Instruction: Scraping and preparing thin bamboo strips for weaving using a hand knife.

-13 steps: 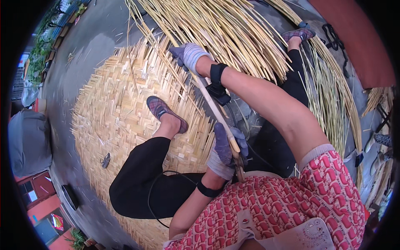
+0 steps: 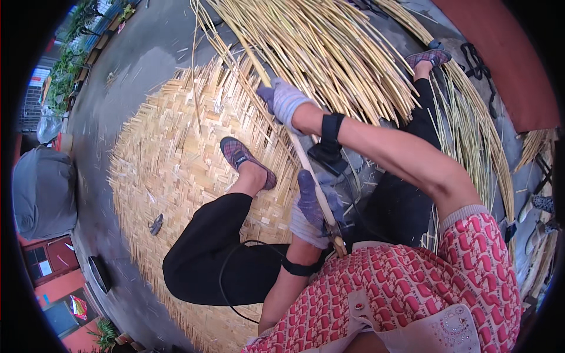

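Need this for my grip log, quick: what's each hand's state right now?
Left hand: closed, holding the near part of a long pale stalk.
Right hand: closed around the same stalk, farther up.

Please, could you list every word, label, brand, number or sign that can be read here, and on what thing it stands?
None can be read.
Shoe on the mat: pale mark, too small to read.
Patterned shirt: any lettering too small to read.
Red and yellow thing, lower left: too blurred to read.
Stick: no writing seen.
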`<state>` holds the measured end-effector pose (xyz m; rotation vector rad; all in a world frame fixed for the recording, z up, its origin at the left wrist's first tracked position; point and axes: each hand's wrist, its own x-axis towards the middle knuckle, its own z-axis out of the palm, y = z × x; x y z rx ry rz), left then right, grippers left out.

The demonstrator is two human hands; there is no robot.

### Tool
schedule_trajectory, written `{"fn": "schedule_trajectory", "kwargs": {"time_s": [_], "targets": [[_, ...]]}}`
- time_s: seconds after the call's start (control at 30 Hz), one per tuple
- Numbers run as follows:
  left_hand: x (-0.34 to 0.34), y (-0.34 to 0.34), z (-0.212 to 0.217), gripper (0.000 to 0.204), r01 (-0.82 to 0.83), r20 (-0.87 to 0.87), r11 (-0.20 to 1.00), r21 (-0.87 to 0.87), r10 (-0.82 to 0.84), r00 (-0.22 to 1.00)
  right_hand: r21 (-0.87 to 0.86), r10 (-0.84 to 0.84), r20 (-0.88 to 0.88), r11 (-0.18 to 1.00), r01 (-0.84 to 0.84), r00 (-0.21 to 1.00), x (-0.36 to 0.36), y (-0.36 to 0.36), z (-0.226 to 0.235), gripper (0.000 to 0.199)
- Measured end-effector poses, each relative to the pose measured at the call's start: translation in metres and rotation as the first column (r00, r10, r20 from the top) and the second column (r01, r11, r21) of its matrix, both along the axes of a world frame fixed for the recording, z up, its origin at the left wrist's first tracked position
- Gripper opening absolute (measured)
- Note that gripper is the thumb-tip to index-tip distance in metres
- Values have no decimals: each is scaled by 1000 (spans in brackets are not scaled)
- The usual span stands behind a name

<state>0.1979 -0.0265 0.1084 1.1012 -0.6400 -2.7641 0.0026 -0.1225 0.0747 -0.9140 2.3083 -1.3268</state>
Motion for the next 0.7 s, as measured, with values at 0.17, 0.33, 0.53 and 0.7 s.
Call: {"fn": "schedule_trajectory", "kwargs": {"time_s": [0.17, 0.33, 0.53, 0.7], "targets": [[-13, -18, -16, 51, -102, 14, 994, 39, 101, 995, 177, 353, -65, 925, -338, 933, 43, 50, 34, 33], [-66, -82, -43, 61, 21, -56, 995, -98, -27, 998, -65, 151, 273, 988, -139, 950, 21, 89, 54, 47], [-167, -66, -59, 71, -48, 171, 971, -234, 90, 981, 494, 300, 192, 793, -356, 934, 37, 185, 45, 47], [-251, -60, -80, 80, -153, 209, 959, -237, 204, 956, 585, 48, -194, 808, 76, 980, 85, 326, 32, 35]]}}
